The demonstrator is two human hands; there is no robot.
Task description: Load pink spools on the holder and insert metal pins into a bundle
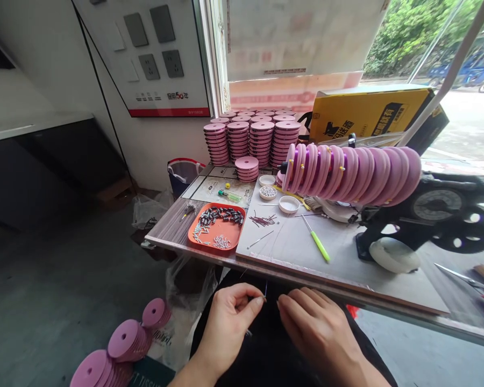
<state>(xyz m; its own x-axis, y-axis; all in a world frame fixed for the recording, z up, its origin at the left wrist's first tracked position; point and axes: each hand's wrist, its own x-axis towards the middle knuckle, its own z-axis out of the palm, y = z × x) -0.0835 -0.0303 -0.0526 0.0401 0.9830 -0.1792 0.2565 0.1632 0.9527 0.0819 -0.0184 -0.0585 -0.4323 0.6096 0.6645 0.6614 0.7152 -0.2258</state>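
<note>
Both hands work close together over my lap, below the table's front edge. My left hand (229, 317) is closed in a pinch on a thin needle-like piece with a purple thread tip (265, 294). My right hand (318, 328) has its fingers curled and pressed together beside it; what they hold is hidden. On the table (347, 269) above lie an orange tray (215, 228) of small metal parts, a green-handled tool (318, 243) and a small pile of purple thread pieces (263, 219).
A row of pink spools (350, 172) sits on a black winding machine (439, 215). Stacks of pink spools (250, 137) stand at the back, more spools (121, 344) lie on the floor at left. Small white dishes (289, 204), scissors (468, 279) and a yellow box (371, 113) are nearby.
</note>
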